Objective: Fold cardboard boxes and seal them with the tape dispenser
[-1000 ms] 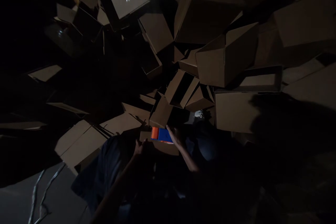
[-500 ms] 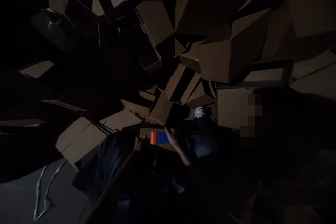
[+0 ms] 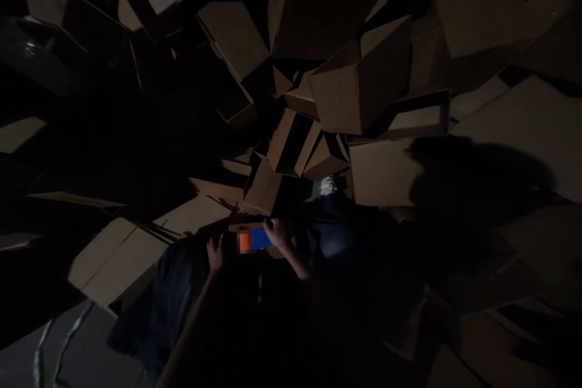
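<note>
A small orange and blue block-like object lies over a piece of brown cardboard in front of my lap. Its exact kind is too dark to tell. My right hand closes over the blue end, with its fingers curled. To the left, my left hand is raised with thumb and fingers apart, a little way off the cardboard's left edge, and nothing shows in it. My legs in dark blue trousers spread on both sides.
Cardboard boxes lie heaped ahead, including an open box and a flattened one at left. A white shoe sits among them. Plastic-like strips lie on the floor at lower left. Deep shadow hides much of the right.
The view has turned right, so everything sits further left. My left hand has come slightly away from the cardboard's edge with its fingers more spread. My right hand stays on the blue end.
</note>
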The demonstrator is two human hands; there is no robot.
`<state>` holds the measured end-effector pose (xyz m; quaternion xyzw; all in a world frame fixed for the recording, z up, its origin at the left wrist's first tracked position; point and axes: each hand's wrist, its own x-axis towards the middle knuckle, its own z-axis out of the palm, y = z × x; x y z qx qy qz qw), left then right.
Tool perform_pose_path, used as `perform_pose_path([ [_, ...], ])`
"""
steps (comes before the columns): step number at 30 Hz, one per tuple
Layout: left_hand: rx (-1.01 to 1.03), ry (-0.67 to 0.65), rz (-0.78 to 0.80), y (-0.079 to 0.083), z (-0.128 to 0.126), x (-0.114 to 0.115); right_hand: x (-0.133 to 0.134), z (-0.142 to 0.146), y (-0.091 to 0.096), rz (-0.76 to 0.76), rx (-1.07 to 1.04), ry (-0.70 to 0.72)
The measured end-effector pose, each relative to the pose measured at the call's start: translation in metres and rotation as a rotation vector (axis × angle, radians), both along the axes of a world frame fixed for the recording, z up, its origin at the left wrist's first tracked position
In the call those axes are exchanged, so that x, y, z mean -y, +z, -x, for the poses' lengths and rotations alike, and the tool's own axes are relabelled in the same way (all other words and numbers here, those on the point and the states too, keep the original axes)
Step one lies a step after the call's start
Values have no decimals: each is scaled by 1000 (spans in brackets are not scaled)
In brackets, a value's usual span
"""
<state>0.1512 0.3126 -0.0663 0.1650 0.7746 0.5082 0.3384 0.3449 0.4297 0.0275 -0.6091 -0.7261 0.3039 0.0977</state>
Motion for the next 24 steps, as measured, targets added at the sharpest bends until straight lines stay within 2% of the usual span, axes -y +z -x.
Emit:
perform_pose_path([
  [3, 85, -40, -47, 17, 9, 11, 1, 0, 2, -2, -22, -32],
  [8, 383, -353, -81, 44, 0, 18, 1, 3, 1, 24, -80, -43],
  [11, 468, -454, -72, 51, -12, 17, 3, 1, 2, 6, -59, -45],
  [18, 528, -485, -26, 50, -20, 20, 8, 2, 8, -46, 27, -35],
  [24, 463, -463, -110, 31, -16, 21, 11, 9, 5, -40, 46, -1],
])
